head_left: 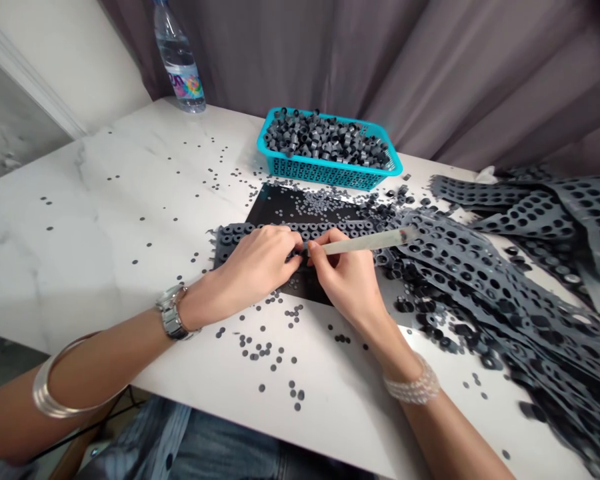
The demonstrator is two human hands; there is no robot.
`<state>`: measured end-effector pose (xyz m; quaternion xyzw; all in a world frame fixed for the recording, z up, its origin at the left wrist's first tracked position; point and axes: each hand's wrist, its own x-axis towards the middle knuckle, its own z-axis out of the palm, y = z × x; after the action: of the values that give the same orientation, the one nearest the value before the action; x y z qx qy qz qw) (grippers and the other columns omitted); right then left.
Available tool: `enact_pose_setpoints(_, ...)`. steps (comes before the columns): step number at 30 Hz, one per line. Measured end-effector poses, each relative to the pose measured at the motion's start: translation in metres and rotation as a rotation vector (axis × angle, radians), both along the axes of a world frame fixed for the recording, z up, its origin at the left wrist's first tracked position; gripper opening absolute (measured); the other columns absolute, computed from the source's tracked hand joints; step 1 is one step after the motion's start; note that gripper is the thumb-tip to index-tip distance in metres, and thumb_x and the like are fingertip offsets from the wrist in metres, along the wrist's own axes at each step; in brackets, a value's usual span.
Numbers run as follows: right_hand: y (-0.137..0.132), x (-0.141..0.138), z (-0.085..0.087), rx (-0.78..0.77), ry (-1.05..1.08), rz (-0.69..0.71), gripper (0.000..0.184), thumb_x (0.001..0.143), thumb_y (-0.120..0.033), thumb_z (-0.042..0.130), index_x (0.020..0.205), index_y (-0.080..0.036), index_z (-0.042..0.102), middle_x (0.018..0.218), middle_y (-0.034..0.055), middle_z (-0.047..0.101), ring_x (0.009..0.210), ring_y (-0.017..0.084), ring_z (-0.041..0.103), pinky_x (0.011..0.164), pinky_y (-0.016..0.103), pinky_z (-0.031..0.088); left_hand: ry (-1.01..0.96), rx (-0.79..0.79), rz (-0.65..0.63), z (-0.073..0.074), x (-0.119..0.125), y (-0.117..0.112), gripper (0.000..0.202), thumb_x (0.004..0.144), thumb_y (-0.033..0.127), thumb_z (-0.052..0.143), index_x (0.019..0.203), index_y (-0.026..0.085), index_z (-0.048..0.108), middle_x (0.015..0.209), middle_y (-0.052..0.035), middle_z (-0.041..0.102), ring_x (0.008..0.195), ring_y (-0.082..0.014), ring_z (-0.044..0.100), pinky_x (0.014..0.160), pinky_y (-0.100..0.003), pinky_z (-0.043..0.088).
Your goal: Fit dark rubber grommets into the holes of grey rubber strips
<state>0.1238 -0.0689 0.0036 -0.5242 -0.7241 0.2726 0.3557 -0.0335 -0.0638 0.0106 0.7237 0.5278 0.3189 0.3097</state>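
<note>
The left hand (pixel 253 272) and right hand (pixel 347 277) work together over a black sheet (pixel 293 207) on a white marble-look bench (pixel 90 220). A strip (pixel 290 230) of dark grey rubber rings lies across the sheet, its left end running past the sheet's edge. The left hand's grip is curled over the strip, its fingers (pixel 287 257) close together and pressed down on it. The right hand's grip pinches a pale stick (pixel 365 245) between thumb and fingers. The stick's near end is at the strip, right beside the left fingertips, and its far end points away to the right, above the sheet's right edge.

A small heap of grey bits lies on the far part of the sheet. Beyond the sheet sits a teal basket (pixel 330 167) full of grey rings (pixel 325 140). To the sheet's right is a big pile of punched grey sheets (pixel 500 287), mixed with loose rings. Small dark dots (pixel 260 350) are scattered over the bench on the sheet's near and left sides. Far beyond the sheet, at the left, stands a plastic water bottle (pixel 177 57) in front of a grey curtain (pixel 260 47).
</note>
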Motion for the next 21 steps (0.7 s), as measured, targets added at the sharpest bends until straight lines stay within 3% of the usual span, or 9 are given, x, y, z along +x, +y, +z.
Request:
enact_pose_setpoints(6, 0.001, -0.002, -0.002, 0.016, -0.063, -0.007, 0.02, 0.088, -0.021, 0.049, 0.068, -0.021, 0.05, 0.058, -0.0018, 0.053, 0.05, 0.012, 0.044, 0.053, 0.026, 0.029, -0.234, -0.117, 0.164, 0.025, -0.01, -0.002, 0.003, 0.071, 0.016, 0.071, 0.071, 0.019, 0.071, 0.054, 0.0025, 0.049, 0.051, -0.0097, 0.041, 0.047, -0.023, 0.028)
enact_pose_setpoints(9, 0.001, 0.0, -0.004, 0.006, 0.011, -0.004, 0.021, 0.088, -0.025, 0.051, 0.068, -0.02, 0.052, 0.055, -0.0028, 0.052, 0.048, 0.011, 0.042, 0.052, 0.026, 0.029, -0.548, -0.286, 0.216, 0.035, -0.023, 0.004, 0.005, 0.075, 0.02, 0.072, 0.075, 0.017, 0.068, 0.055, 0.0053, 0.04, 0.046, -0.0047, 0.031, 0.041, -0.019, 0.022)
enact_pose_setpoints(13, 0.0, 0.005, -0.002, -0.034, 0.195, -0.095, 0.024, 0.09, -0.034, 0.054, 0.07, -0.02, 0.054, 0.059, -0.0022, 0.057, 0.05, 0.01, 0.046, 0.051, 0.024, 0.033, -0.937, -0.626, 0.122, 0.032, -0.028, 0.013, 0.016, 0.075, 0.013, 0.073, 0.067, 0.013, 0.059, 0.066, 0.0036, 0.046, 0.048, -0.0008, 0.032, 0.039, -0.013, 0.025)
enact_pose_setpoints(17, -0.001, 0.01, 0.003, -0.047, 0.296, -0.155, 0.025, 0.09, -0.038, 0.055, 0.072, -0.02, 0.055, 0.063, -0.0015, 0.061, 0.052, 0.011, 0.05, 0.052, 0.024, 0.037, -1.04, -0.773, 0.145, 0.027, -0.022, 0.013, 0.01, 0.078, 0.011, 0.07, 0.072, 0.011, 0.061, 0.077, -0.0023, 0.058, 0.048, 0.0009, 0.036, 0.037, -0.011, 0.029)
enact_pose_setpoints(21, -0.001, 0.012, 0.002, -0.059, 0.299, -0.159, 0.026, 0.089, -0.039, 0.057, 0.07, -0.02, 0.055, 0.061, -0.0016, 0.06, 0.051, 0.011, 0.049, 0.05, 0.024, 0.037, -1.096, -0.86, 0.159, 0.026, -0.019, 0.01, 0.006, 0.08, 0.01, 0.068, 0.077, 0.009, 0.063, 0.083, -0.0053, 0.062, 0.049, 0.0011, 0.037, 0.038, -0.01, 0.033)
